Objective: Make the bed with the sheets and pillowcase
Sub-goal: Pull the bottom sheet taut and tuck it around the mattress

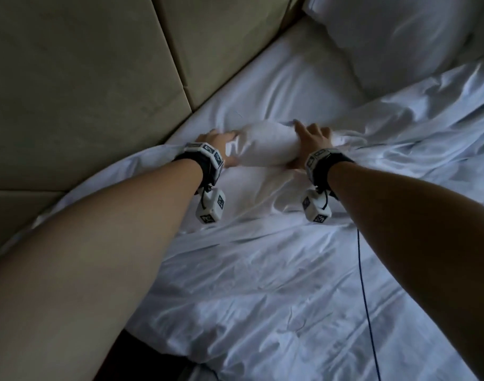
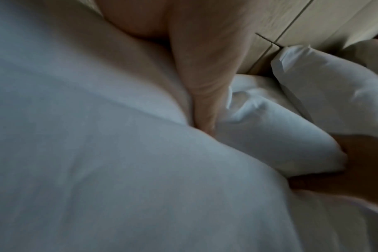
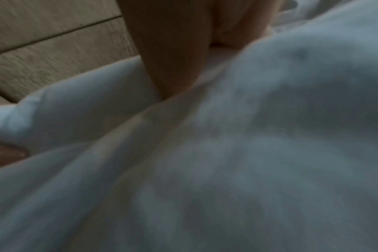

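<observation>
A bunched fold of white duvet (image 1: 263, 144) lies across the head end of the bed. My left hand (image 1: 219, 144) grips its left end and my right hand (image 1: 312, 138) grips its right end, fingers over the top and thumb below. In the left wrist view my thumb (image 2: 205, 102) presses into the cloth beside the fold (image 2: 270, 122), and the right hand (image 2: 367, 162) clutches its far end. The right wrist view is blurred: my thumb (image 3: 168, 59) digs into the duvet (image 3: 270, 153), with a finger of the left hand (image 3: 4, 153) at the edge.
A padded beige headboard (image 1: 84, 78) runs along the left. A white pillow (image 1: 386, 37) sits at the top right on the fitted sheet (image 1: 276, 86). The rumpled duvet (image 1: 263, 284) covers the near bed. A thin dark cable (image 1: 364, 284) hangs from my right wrist.
</observation>
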A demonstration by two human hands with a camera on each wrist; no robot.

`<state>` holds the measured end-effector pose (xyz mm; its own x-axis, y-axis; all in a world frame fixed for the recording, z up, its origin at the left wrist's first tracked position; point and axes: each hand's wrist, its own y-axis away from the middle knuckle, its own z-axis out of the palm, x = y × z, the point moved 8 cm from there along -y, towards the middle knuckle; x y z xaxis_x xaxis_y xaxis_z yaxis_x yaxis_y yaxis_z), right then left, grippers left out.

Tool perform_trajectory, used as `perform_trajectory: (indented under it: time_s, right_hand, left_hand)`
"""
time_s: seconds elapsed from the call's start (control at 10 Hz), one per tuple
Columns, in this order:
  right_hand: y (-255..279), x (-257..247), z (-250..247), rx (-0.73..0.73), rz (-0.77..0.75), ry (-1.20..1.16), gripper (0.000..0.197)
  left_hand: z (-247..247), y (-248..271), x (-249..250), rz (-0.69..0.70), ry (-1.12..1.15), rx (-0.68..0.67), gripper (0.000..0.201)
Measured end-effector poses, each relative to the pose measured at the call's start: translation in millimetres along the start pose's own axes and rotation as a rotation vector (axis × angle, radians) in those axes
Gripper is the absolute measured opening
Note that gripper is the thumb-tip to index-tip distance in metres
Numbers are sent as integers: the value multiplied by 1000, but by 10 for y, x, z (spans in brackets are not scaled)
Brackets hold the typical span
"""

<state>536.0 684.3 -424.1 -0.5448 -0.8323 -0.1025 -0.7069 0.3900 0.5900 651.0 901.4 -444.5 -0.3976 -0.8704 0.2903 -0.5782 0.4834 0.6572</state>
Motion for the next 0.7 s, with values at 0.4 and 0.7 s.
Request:
perform_trajectory:
  time_s: [0.4, 0.7]
  right_hand:
    - [177, -1716, -1285, 266, -96, -171, 41]
    - [332, -1825, -939, 115, -214, 48, 62]
  left_hand:
    - [-1425, 891, -867, -236, 213, 610, 31]
    - [-1154, 1121, -972, -133, 451, 451, 35]
